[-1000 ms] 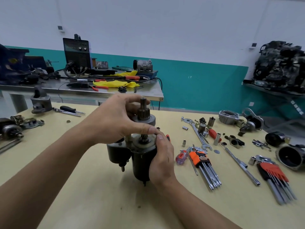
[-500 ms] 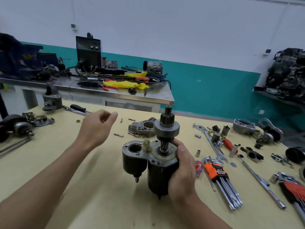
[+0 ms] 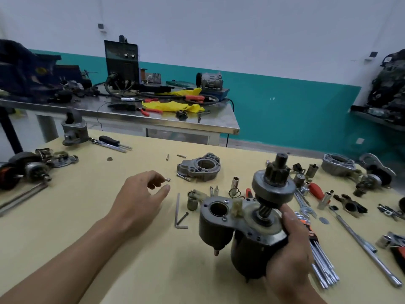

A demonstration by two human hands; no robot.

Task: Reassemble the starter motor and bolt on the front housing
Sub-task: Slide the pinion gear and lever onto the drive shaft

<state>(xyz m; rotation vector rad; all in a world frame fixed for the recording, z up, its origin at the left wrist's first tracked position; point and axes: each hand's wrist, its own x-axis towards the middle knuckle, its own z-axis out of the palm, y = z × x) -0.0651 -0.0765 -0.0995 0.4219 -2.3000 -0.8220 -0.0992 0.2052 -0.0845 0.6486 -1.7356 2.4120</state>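
Note:
My right hand (image 3: 289, 255) grips the dark starter motor body (image 3: 238, 235) upright above the yellow table, at the lower right. The pinion drive gear (image 3: 274, 185) stands on the motor's shaft, and the solenoid bore beside it is open. My left hand (image 3: 140, 198) hovers open over the table to the left, fingers spread, holding nothing. Just beyond its fingertips lies a small bolt (image 3: 167, 179). The grey front housing (image 3: 199, 166) lies on the table behind, with another bolt (image 3: 183, 177) at its near edge.
An L-shaped hex key (image 3: 178, 213), a small spring (image 3: 234, 192), sockets and a ratchet extension (image 3: 359, 242) lie around the motor. Hex key sets (image 3: 317, 255) sit at the right. More motor parts lie at the left edge (image 3: 32, 167) and far right (image 3: 337, 164). A steel bench (image 3: 131, 115) stands behind.
My left hand let go of the pinion gear and moved left and down over the table, toward the small bolt. The view shifted, and the motor now appears further right.

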